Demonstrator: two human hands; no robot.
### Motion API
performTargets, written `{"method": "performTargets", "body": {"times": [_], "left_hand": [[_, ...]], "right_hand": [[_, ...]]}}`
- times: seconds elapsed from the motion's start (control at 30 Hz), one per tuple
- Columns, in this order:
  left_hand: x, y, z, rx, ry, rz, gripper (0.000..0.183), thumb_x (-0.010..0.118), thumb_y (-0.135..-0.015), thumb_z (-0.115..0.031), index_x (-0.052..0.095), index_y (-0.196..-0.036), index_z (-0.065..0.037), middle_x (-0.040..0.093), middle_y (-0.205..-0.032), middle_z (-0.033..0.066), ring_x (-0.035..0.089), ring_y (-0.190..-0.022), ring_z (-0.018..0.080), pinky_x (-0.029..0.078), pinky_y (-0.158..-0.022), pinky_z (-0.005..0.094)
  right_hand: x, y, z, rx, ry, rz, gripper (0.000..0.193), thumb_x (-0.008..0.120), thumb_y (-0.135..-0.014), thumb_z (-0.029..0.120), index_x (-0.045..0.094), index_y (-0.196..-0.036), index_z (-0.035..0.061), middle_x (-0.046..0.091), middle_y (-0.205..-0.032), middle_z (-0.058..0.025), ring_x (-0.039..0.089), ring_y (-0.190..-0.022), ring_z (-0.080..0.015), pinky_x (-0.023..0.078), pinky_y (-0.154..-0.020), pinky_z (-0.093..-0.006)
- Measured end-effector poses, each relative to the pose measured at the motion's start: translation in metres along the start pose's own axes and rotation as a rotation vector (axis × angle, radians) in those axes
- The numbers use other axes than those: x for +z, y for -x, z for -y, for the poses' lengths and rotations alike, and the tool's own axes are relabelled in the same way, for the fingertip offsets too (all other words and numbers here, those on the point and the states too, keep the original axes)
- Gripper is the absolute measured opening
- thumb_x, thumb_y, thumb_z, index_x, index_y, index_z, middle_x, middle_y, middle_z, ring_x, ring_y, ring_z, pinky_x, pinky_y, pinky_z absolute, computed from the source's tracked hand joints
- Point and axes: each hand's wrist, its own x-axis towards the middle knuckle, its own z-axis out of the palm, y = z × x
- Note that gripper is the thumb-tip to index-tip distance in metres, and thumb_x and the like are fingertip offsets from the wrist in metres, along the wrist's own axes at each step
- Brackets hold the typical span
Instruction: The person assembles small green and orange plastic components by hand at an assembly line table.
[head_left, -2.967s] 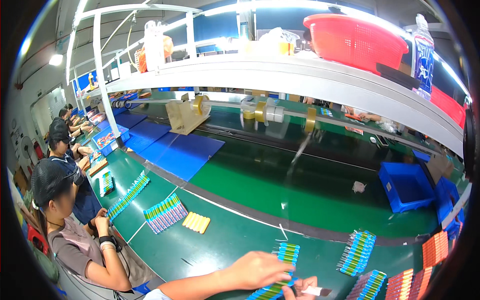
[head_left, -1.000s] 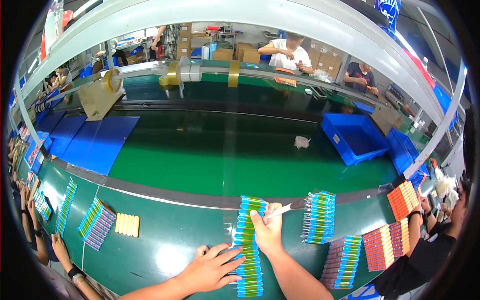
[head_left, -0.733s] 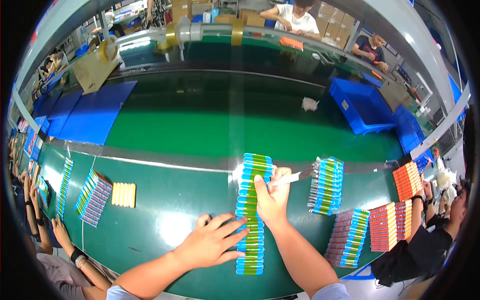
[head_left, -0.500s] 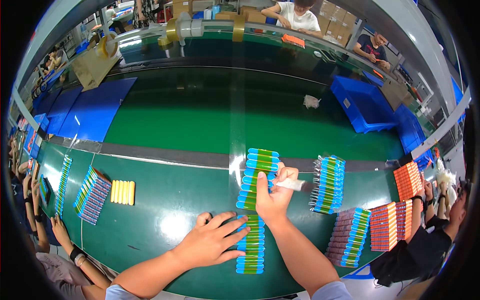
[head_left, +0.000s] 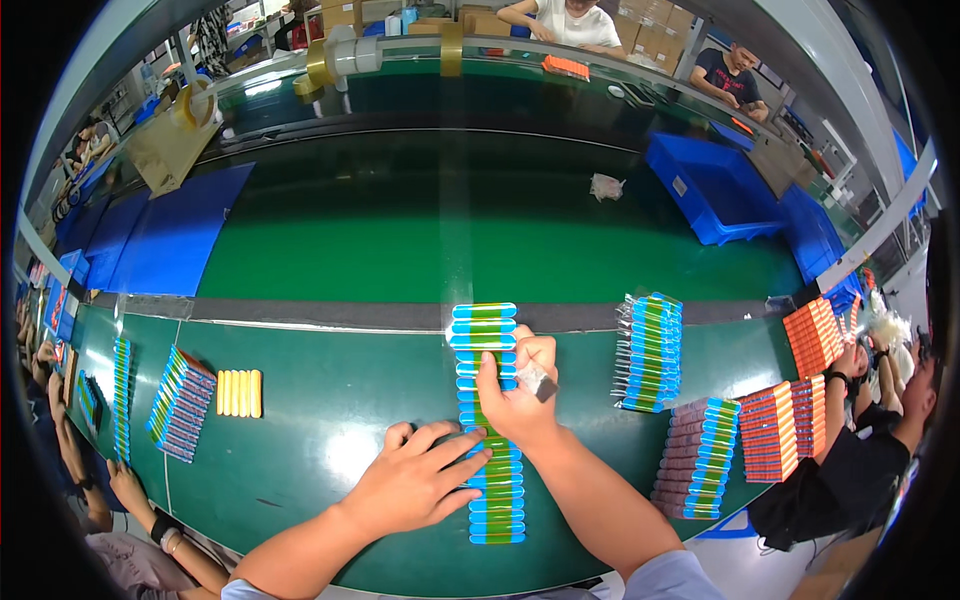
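Observation:
A long column of slim blue rods with green middles, perhaps battery cells (head_left: 497,515), runs away from me on the green bench. My left hand (head_left: 415,475) lies over its left side, fingers spread and fingertips on the rods. Across the upper part, my right hand (head_left: 520,392) is closed, thumb pressed on the rods (head_left: 484,326). A small blade-like tool (head_left: 538,381) with a greyish flat end sticks out of that fist; its grip is hidden. Clear tape (head_left: 456,250) stretches from the column's far end back across the belt.
Stacked blue-green rod packs (head_left: 650,352) stand right, with another stack (head_left: 697,460) and orange packs (head_left: 770,432) beside a co-worker. Yellow rods (head_left: 240,393) and a further stack (head_left: 181,405) lie left. Beyond are a blue bin (head_left: 715,190) and tape rolls (head_left: 451,50).
My right hand has moved left and slightly down, its blade-like tool turning toward me. The upper rods now meet the lower ones in one column. My left hand stays on the lower rods.

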Motion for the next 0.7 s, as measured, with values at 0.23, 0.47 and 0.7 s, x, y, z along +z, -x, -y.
{"method": "performTargets", "body": {"times": [0.23, 0.47, 0.7], "left_hand": [[-0.008, -0.003, -0.001, -0.032, 0.000, 0.021, 0.047, 0.076, -0.079, -0.038, 0.068, -0.120, -0.017, 0.057, -0.136, 0.0047, 0.050, -0.120, 0.0236, 0.035, -0.085, 0.0427], [-0.013, 0.000, 0.002, 0.034, 0.025, 0.027, 0.057, 0.068, -0.087, -0.054, 0.064, -0.123, -0.011, 0.059, -0.133, 0.0100, 0.053, -0.118, 0.0248, 0.038, -0.088, 0.0412], [-0.032, 0.003, -0.015, 0.053, 0.124, -0.004, 0.057, 0.065, -0.090, -0.053, 0.066, -0.119, -0.004, 0.068, -0.105, 0.0096, 0.060, -0.104, 0.0232, 0.041, -0.090, 0.0376]], "right_hand": [[0.004, 0.000, 0.007, -0.056, 0.108, 0.058, 0.037, 0.062, -0.085, -0.014, 0.032, -0.093, 0.0068, 0.050, -0.085, -0.0092, 0.049, -0.071, -0.0125, 0.041, -0.059, -0.0267], [-0.007, -0.006, 0.009, 0.398, -0.184, -0.031, 0.046, 0.060, -0.080, -0.014, 0.027, -0.101, 0.0118, 0.045, -0.098, -0.0050, 0.048, -0.090, -0.0114, 0.043, -0.079, -0.0281], [-0.009, -0.049, 0.017, 0.399, 0.742, 0.281, 0.038, 0.070, -0.081, 0.004, 0.041, -0.105, 0.0053, 0.062, -0.099, -0.0182, 0.059, -0.099, -0.0309, 0.046, -0.084, -0.0433]]}}
